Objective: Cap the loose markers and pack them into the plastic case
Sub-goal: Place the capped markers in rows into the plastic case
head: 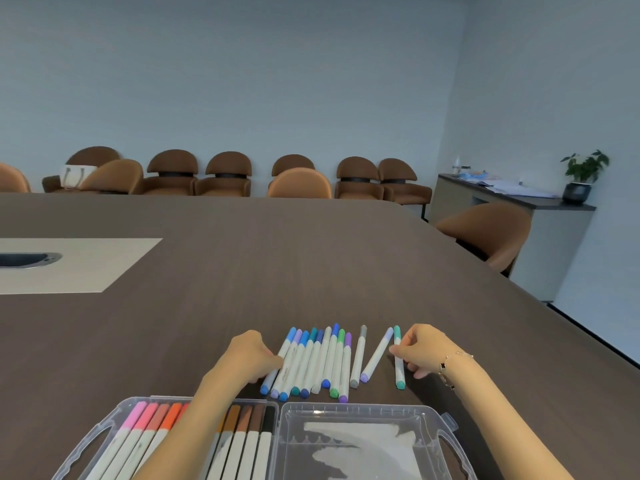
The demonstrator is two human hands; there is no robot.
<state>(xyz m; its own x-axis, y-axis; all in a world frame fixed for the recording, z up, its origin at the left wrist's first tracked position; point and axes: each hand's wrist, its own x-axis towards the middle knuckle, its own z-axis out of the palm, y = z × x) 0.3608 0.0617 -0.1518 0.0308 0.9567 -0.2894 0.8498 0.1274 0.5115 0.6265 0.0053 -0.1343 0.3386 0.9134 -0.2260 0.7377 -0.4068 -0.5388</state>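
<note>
Both my forearms are bare, with no sleeves showing. On my right wrist I wear a thin gold-coloured chain bracelet [450,367] set with small dark clover-shaped charms. My left hand [254,355] and right hand [420,348] carry no rings that I can make out.
</note>
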